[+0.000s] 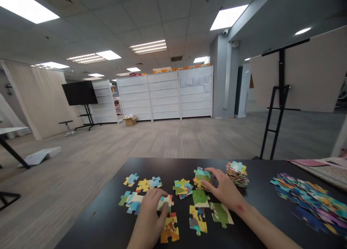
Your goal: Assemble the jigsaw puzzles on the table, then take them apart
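Observation:
My left hand (149,214) rests on the black tabletop, its fingers gripping a white-and-green jigsaw piece (165,202). Just beyond it lie joined blue and cream pieces (131,202), and an orange animal-print piece (170,229) sits below my fingertips. My right hand (223,189) curls around a small heap of jigsaw pieces (202,178). A tall stack of pieces (237,173) stands just beyond that hand, not touching it. Several loose pieces, including a green one (200,198), lie between my hands.
A large heap of colourful pieces (309,202) covers the table's right side, beside a patterned cloth (322,169). The table's far edge (189,158) borders a carpeted floor. A black easel (279,104) stands beyond it, with white shelving (164,95) farther back.

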Tool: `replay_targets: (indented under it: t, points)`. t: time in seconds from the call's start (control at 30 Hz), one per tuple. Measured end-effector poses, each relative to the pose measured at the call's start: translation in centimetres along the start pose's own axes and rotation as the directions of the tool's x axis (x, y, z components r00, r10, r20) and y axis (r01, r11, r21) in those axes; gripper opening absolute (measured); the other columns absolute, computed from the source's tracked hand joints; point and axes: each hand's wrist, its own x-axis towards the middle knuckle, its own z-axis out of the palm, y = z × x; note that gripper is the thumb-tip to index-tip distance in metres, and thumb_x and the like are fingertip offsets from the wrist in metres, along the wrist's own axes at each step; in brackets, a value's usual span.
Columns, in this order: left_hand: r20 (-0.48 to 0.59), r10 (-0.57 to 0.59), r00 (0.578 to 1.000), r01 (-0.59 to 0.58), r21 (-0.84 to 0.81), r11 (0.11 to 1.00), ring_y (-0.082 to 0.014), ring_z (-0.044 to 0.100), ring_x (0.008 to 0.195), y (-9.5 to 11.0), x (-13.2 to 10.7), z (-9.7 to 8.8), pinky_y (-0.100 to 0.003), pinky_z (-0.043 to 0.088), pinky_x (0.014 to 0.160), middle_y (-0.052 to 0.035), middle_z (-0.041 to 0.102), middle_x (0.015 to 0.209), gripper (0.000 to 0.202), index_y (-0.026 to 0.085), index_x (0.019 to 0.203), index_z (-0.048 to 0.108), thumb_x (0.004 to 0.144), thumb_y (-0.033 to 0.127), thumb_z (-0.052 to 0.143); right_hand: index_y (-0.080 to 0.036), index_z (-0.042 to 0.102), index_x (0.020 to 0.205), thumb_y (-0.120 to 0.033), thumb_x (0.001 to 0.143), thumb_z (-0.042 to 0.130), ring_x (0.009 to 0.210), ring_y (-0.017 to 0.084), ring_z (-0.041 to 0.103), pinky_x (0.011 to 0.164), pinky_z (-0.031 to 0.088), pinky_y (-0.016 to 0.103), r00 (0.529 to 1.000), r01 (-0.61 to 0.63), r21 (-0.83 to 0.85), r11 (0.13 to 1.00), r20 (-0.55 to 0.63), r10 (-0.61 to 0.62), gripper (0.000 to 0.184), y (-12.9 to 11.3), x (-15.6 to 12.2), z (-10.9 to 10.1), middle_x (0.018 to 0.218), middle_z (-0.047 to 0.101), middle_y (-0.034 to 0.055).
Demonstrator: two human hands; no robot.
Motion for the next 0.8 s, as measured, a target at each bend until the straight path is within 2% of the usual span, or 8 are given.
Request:
replay_targets:
  t: [0.07,0.13,0.2,0.27,0.4,0.53,0.67,0.8]
  points:
    - [0.034,-0.055,0.998,0.061,-0.221,0.973,-0.0295,0.062,0.107,1.8,-0.3,1.2,-0.04,0.05,0.09,-0.0109,0.067,0.114,0.023,0.025,0.116,0.062,0.095,0.029,0.056,-0.02,0.061,0.121,-0.046,0.091,0.062,0.112,0.029,0.064,0.099,0.05,0.044,0.992,0.126,0.057,0.99,0.023,-0.128,0.04,-1.2,-0.7,0.1,0.12,0.068,0.013]
    - [0.107,-0.126,0.986,0.162,-0.479,0.862,-0.0258,0.065,0.099,2.8,-0.3,2.5,-0.033,0.052,0.078,-0.0123,0.065,0.119,0.042,0.024,0.133,0.051,0.094,0.034,0.062,-0.019,0.061,0.123,-0.043,0.088,0.067,0.118,0.03,0.062,0.103,0.049,0.045,0.959,0.262,0.123,0.957,0.08,-0.272,0.043,-2.7,-1.6,0.4,0.123,0.067,0.0143]
    - [0.205,-0.155,0.966,0.255,-0.678,0.69,-0.0211,0.066,0.084,3.0,-0.2,3.7,-0.027,0.051,0.066,-0.0094,0.066,0.106,0.057,0.022,0.137,0.044,0.089,0.042,0.069,-0.02,0.06,0.126,-0.04,0.083,0.074,0.121,0.031,0.06,0.106,0.047,0.045,0.908,0.359,0.188,0.914,0.157,-0.389,0.05,-4.0,-2.5,0.7,0.125,0.067,0.0146]
    - [0.26,-0.172,0.95,0.311,-0.743,0.592,-0.0166,0.062,0.07,2.7,-0.2,4.3,-0.023,0.048,0.059,-0.002,0.062,0.087,0.058,0.022,0.13,0.048,0.085,0.047,0.073,-0.02,0.058,0.129,-0.039,0.08,0.076,0.121,0.031,0.059,0.106,0.046,0.046,0.858,0.411,0.249,0.877,0.221,-0.464,0.057,-4.9,-3.1,0.7,0.128,0.066,0.0148]
    - [0.226,-0.193,0.955,0.297,-0.695,0.655,-0.0123,0.055,0.063,1.7,-0.6,3.4,-0.02,0.042,0.058,0.0032,0.055,0.077,0.036,0.021,0.112,0.058,0.085,0.038,0.074,-0.019,0.059,0.124,-0.02,0.088,0.057,0.111,0.028,0.061,0.099,0.048,0.045,0.853,0.398,0.248,0.883,0.255,-0.456,0.036,-5.1,-3.1,0.3,0.119,0.065,0.0131]
    - [0.317,-0.156,0.936,0.331,-0.632,0.7,-0.0093,0.052,0.061,2.0,-1.6,2.1,-0.019,0.037,0.054,0.0027,0.05,0.085,0.03,0.02,0.106,0.062,0.08,0.028,0.074,-0.02,0.063,0.096,-0.004,0.072,0.053,0.098,0.025,0.059,0.09,0.049,0.04,0.855,0.37,0.172,0.913,0.321,-0.407,0.03,-4.8,-2.7,-0.1,0.101,0.063,0.0089]
    - [0.414,-0.12,0.902,0.366,-0.59,0.72,-0.0052,0.049,0.055,3.2,-2.5,1.9,-0.017,0.032,0.05,0.0031,0.048,0.089,0.032,0.02,0.106,0.062,0.077,0.022,0.074,-0.02,0.065,0.099,-0.009,0.068,0.06,0.1,0.025,0.057,0.092,0.048,0.04,0.833,0.377,0.195,0.905,0.356,-0.424,0.033,-4.9,-3.0,-0.1,0.105,0.061,0.0083]
    - [0.438,-0.128,0.89,0.382,-0.563,0.733,-0.0051,0.05,0.054,3.6,-2.7,2.3,-0.016,0.033,0.05,0.0041,0.047,0.087,0.032,0.021,0.106,0.062,0.075,0.019,0.072,-0.019,0.067,0.105,-0.019,0.067,0.069,0.101,0.027,0.056,0.094,0.047,0.043,0.816,0.374,0.153,0.915,0.414,-0.403,0.038,-4.7,-3.2,0.1,0.106,0.061,0.0092]
